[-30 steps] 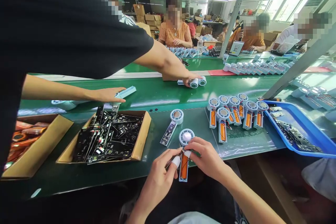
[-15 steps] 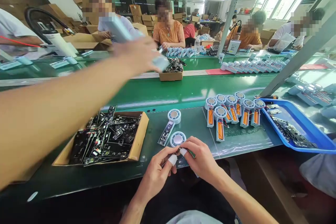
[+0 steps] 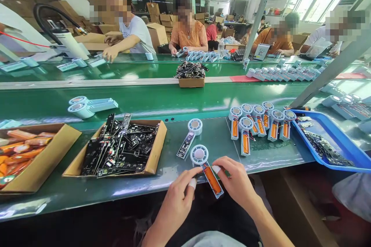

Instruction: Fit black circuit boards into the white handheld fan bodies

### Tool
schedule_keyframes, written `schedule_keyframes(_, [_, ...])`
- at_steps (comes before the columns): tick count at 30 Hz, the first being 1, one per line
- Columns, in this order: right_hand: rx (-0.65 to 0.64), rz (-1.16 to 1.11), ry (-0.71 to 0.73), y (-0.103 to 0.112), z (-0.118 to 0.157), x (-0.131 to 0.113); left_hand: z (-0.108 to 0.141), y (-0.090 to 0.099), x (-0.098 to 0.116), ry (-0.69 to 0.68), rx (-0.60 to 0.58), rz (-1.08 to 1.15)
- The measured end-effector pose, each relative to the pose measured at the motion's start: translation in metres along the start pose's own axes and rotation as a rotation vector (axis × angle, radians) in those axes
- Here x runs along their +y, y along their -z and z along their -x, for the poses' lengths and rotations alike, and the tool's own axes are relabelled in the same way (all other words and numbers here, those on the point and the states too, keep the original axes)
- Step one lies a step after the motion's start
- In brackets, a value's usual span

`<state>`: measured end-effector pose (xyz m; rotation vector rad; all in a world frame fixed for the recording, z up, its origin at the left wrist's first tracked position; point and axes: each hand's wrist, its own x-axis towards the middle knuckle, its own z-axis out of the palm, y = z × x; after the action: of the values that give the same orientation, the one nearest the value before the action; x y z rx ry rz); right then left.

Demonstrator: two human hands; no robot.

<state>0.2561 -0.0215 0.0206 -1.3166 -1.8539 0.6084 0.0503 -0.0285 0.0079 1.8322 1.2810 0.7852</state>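
Note:
In front of me a light-blue handheld fan [image 3: 199, 155] lies with its round head on the bench and its handle over the front edge. Its open handle shows an orange battery [image 3: 213, 178] and thin wires. My left hand [image 3: 178, 197] is at the handle's left side, index fingertip against the neck, a white cover on the thumb. From the right, my right hand [image 3: 233, 179] grips the handle's edge, its white-covered thumb near the neck. Some fingertips are hidden. Just behind lies a second fan [image 3: 194, 126] with a circuit board [image 3: 186, 145] over its handle.
A cardboard box [image 3: 160, 148] of circuit boards and another box [image 3: 58, 158] of orange batteries stand left. Several open fans [image 3: 245, 123] and a blue tray [image 3: 321, 117] are right. Two fans [image 3: 82, 108] lie on the green belt [image 3: 150, 102]. Co-workers [image 3: 188, 34] sit opposite.
Another person's arm, which crossed from the left with a light-blue item, is gone. My hands have moved apart around the fan, exposing its handle and orange battery.

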Motion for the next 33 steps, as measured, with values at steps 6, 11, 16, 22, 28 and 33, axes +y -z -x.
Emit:
schedule_keyframes(6, [0.087,-0.262,-0.124,-0.017,-0.018,-0.012,-0.012,-0.001,-0.003,-0.26,-0.059,-0.19])
schedule_keyframes(11, [0.141,-0.493,-0.236,-0.026,-0.022,-0.01,-0.028,0.002,-0.013,-0.279,0.014,-0.181])
schedule_keyframes(16, [0.093,-0.241,-0.042,-0.021,-0.022,-0.009,-0.023,0.001,-0.011,-0.161,0.085,-0.028])
schedule_keyframes(22, [0.063,-0.064,-0.052,-0.018,-0.029,-0.014,-0.018,-0.005,0.003,0.221,0.167,0.284])
schedule_keyframes(28, [-0.029,0.223,0.138,-0.016,-0.032,-0.018,-0.023,-0.006,0.01,0.23,0.166,0.292])
schedule_keyframes(33, [-0.081,0.393,0.205,-0.014,-0.03,-0.023,-0.019,-0.014,0.008,0.076,0.272,0.139])
